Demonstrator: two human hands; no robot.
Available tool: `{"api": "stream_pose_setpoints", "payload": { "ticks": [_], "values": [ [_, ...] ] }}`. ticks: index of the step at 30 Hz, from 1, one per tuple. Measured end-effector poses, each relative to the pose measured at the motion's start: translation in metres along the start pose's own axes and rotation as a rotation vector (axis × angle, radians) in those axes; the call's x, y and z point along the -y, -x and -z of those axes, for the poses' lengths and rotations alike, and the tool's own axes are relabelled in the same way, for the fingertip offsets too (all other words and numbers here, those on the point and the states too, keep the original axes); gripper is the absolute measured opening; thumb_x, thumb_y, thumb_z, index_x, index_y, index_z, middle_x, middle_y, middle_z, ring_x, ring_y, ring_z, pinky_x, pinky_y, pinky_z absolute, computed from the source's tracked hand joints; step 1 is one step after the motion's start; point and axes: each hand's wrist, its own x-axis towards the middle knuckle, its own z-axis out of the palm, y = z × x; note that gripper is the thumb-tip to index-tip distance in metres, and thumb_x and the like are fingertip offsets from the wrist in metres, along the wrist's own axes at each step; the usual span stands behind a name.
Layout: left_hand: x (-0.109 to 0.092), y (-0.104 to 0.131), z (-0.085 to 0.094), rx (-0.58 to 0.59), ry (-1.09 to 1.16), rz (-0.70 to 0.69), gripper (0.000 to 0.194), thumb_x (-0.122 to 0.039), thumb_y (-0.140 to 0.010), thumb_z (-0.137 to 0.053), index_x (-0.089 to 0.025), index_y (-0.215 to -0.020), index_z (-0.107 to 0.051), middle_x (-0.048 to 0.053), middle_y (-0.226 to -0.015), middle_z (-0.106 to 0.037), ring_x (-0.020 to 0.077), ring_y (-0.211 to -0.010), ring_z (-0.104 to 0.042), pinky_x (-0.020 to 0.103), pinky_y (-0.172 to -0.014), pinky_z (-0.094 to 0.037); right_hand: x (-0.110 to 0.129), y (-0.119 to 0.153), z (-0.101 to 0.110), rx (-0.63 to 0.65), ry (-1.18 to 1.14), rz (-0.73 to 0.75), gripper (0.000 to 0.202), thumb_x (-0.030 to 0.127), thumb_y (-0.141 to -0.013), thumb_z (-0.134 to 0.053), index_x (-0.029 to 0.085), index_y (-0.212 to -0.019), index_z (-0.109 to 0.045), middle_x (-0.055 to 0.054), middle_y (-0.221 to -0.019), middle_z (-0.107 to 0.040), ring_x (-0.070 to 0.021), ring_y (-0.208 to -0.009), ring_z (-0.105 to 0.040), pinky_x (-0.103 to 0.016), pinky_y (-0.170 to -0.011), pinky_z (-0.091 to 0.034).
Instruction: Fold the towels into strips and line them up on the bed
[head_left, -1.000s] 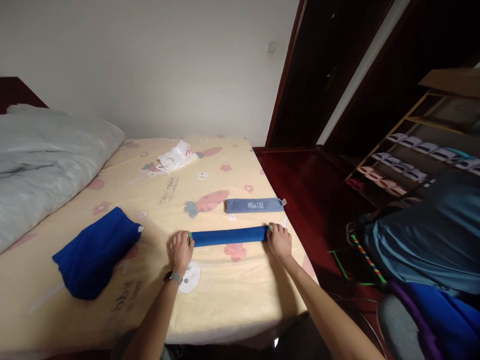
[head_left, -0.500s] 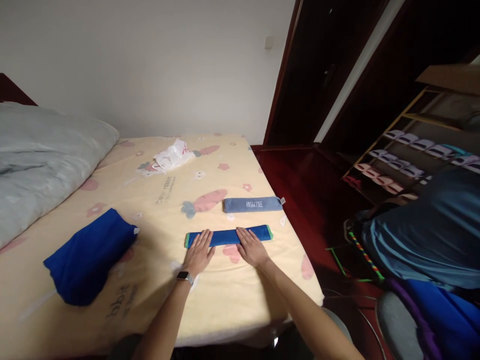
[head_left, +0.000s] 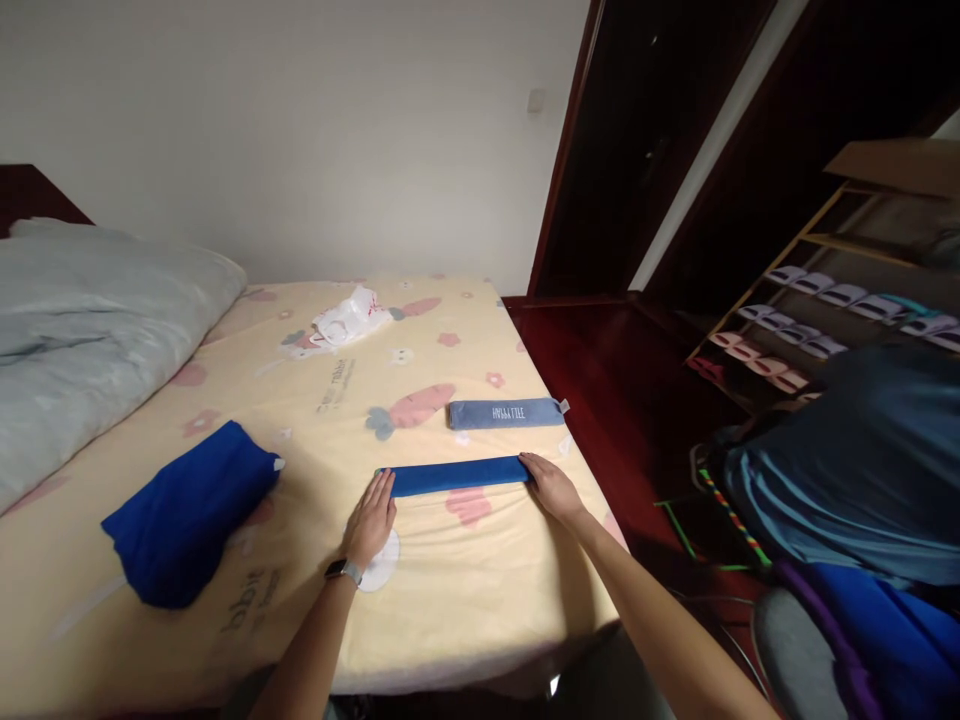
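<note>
A long blue folded cloth strip point(head_left: 459, 476) lies flat on the patterned bed sheet point(head_left: 450, 560). On its left end rests my left hand point(head_left: 373, 518), fingers stretched and the palm down. My right hand point(head_left: 551, 485) lies over the right end, its fingers extended and covering that edge. Just beyond the strip is a grey-blue folded piece with white lettering point(head_left: 506, 412). To the left, a crumpled dark blue cloth point(head_left: 191, 512) with a small white tag sits on the sheet.
A white plastic bag point(head_left: 351, 316) lies farther back on the bed, beside a grey-green quilt point(head_left: 97, 330) at the left. Right of the bed stand a shoe rack point(head_left: 802, 240) with several shoes and a chair heaped with blue clothing point(head_left: 847, 470).
Both hands have slid outward along the blue strip, from its upper face to its two ends. The green edging seen at the ends is now mostly covered.
</note>
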Motion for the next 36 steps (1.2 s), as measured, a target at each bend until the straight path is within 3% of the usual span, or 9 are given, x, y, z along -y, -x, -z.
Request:
{"api": "stream_pose_setpoints", "payload": {
  "ticks": [4,8,11,14,18,22,27,31,36],
  "values": [
    [0.001,0.002,-0.003,-0.055,0.032,0.03,0.052,-0.023,-0.098,-0.036,-0.017,-0.149,-0.041,0.01,-0.15,-0.051,0.022,-0.144,-0.04,0.044,-0.119,-0.037,0.001,-0.009,0.012,-0.018,-0.171,-0.168,0.043,0.013,-0.087,-0.045,0.02,-0.126,-0.063,-0.009,-0.128,-0.067,-0.0247,-0.116,-0.064,-0.042,-0.103,-0.05],
    [0.0,-0.001,-0.003,-0.089,0.027,0.038,0.05,-0.021,-0.095,-0.038,-0.018,-0.144,-0.047,0.01,-0.145,-0.056,0.0229,-0.139,-0.047,0.045,-0.116,-0.041,0.003,-0.011,0.038,-0.023,-0.298,-0.195,0.033,0.026,-0.093,-0.046,0.023,-0.12,-0.064,-0.007,-0.119,-0.071,-0.024,-0.106,-0.067,-0.039,-0.094,-0.053],
    [-0.003,-0.005,0.004,-0.101,-0.009,0.057,0.046,-0.019,-0.093,-0.04,-0.02,-0.137,-0.054,0.01,-0.137,-0.062,0.0242,-0.131,-0.054,0.044,-0.112,-0.044,0.02,-0.015,0.073,-0.049,-0.386,-0.128,0.029,0.032,-0.093,-0.049,0.023,-0.115,-0.065,-0.007,-0.117,-0.07,-0.0238,-0.106,-0.066,-0.038,-0.095,-0.052],
    [-0.016,-0.007,0.018,-0.097,-0.024,0.07,0.04,-0.017,-0.092,-0.043,-0.02,-0.127,-0.061,0.012,-0.123,-0.07,0.0264,-0.117,-0.063,0.045,-0.106,-0.046,0.058,-0.024,0.123,-0.101,-0.454,-0.016,0.027,0.039,-0.095,-0.05,0.022,-0.11,-0.066,-0.008,-0.112,-0.069,-0.0235,-0.103,-0.064,-0.037,-0.093,-0.052],
    [-0.062,-0.003,0.031,-0.106,0.01,0.084,0.029,-0.016,-0.087,-0.051,-0.018,-0.112,-0.066,0.011,-0.1,-0.073,0.0275,-0.1,-0.066,0.046,-0.097,-0.049,0.131,-0.033,0.196,-0.192,-0.471,0.161,0.023,0.037,-0.096,-0.054,0.023,-0.11,-0.066,-0.009,-0.11,-0.066,-0.0236,-0.101,-0.062,-0.037,-0.09,-0.052],
    [-0.131,0.016,0.02,-0.124,0.029,0.088,0.012,-0.015,-0.079,-0.06,-0.018,-0.088,-0.067,0.008,-0.084,-0.071,0.0257,-0.09,-0.066,0.041,-0.086,-0.053,0.193,-0.031,0.246,-0.192,-0.495,0.385,0.019,0.026,-0.095,-0.058,0.022,-0.111,-0.064,-0.008,-0.108,-0.065,-0.0226,-0.103,-0.061,-0.038,-0.092,-0.051],
    [-0.18,0.043,-0.005,-0.133,0.23,0.116,0.017,-0.01,-0.077,-0.059,-0.018,-0.088,-0.069,0.008,-0.092,-0.072,0.0246,-0.095,-0.066,0.041,-0.09,-0.053,0.223,-0.021,0.263,-0.078,-0.416,0.5,0.019,0.019,-0.091,-0.062,0.022,-0.109,-0.064,-0.007,-0.105,-0.066,-0.0206,-0.095,-0.061,-0.035,-0.084,-0.052],
    [-0.181,0.049,-0.011,-0.097,0.303,0.1,0.02,-0.011,-0.08,-0.058,-0.019,-0.093,-0.071,0.009,-0.096,-0.072,0.0263,-0.099,-0.066,0.044,-0.093,-0.051,0.229,-0.015,0.265,-0.018,-0.351,0.523,0.019,0.018,-0.089,-0.063,0.021,-0.108,-0.065,-0.007,-0.103,-0.066,-0.0201,-0.093,-0.06,-0.034,-0.082,-0.052],
    [-0.176,0.047,-0.004,-0.053,0.404,0.199,0.01,-0.022,-0.083,-0.06,-0.019,-0.086,-0.069,0.01,-0.09,-0.071,0.0277,-0.094,-0.066,0.044,-0.087,-0.052,0.235,-0.017,0.27,-0.077,-0.336,0.519,0.018,0.019,-0.089,-0.063,0.021,-0.107,-0.067,-0.007,-0.102,-0.067,-0.0205,-0.093,-0.06,-0.034,-0.084,-0.051]
  ]
}}
